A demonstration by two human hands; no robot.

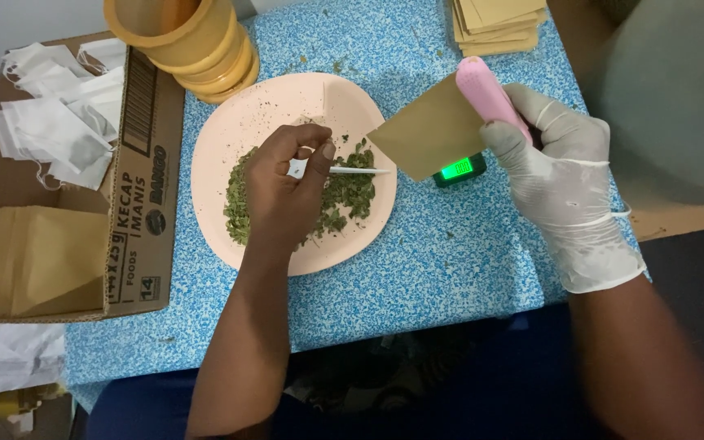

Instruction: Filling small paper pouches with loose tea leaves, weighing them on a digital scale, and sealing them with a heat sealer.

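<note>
The bare left hand [287, 183] hovers over a pale pink plate [238, 122], fingers pinched around a small white spoon [352, 170] whose thin handle points right, toward the paper pouch. Beneath the hand lies a heap of dried green leaves [350, 194], spread across the plate's middle and lower part, with crumbs scattered up toward the rim.

The right hand [568, 183], in a white glove, is closed around a pink cylindrical tool [489, 94] and, with it, a small brown paper pouch [429, 134] held tilted just above the plate's right edge. Under the pouch's lower corner sits a small digital scale [459, 170] with a lit green display, resting on the blue speckled tabletop [417, 277].

At the top left of the plate stands a stack of yellow-brown cups [193, 41], touching the plate's rim. Left of the plate, an open cardboard box [144, 204] holds white filter bags [59, 122] and brown paper sheets. A stack of brown pouches [499, 23] lies at the tabletop's far edge, well apart from the hands.
</note>
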